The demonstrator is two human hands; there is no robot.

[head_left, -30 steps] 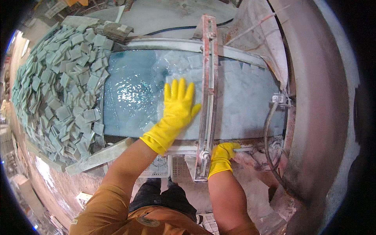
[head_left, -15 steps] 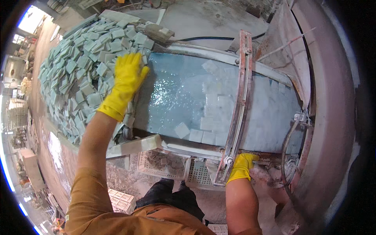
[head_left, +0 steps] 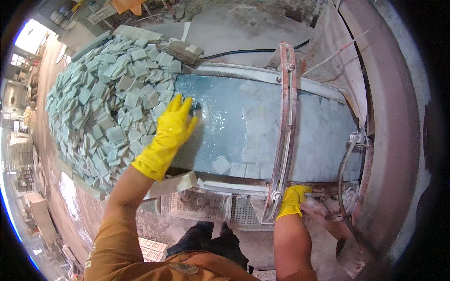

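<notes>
My left hand (head_left: 172,129), in a yellow rubber glove, hovers over or touches the left end of a wet blue belt (head_left: 211,126). Its fingers are spread and nothing shows in them. Just left of it rises a big heap of pale green square tiles (head_left: 112,98). Rows of pale tiles (head_left: 262,126) lie flat on the belt, with one loose tile (head_left: 221,165) set askew near the close edge. My right hand (head_left: 293,200), gloved in yellow too, rests at the machine's near edge beside a rusty crossbar (head_left: 284,136); its fingers are mostly hidden.
Plastic crates (head_left: 199,206) stand below the machine's near side, one with broken pieces in it. A hose (head_left: 343,187) hangs at the right end, near a large curved housing (head_left: 398,117). A black cable (head_left: 243,51) runs behind the belt.
My left hand has come off the tile heap, moving right and nearer to me, to the belt's left end. My right hand stays at the machine's edge. The whole view has shifted slightly.
</notes>
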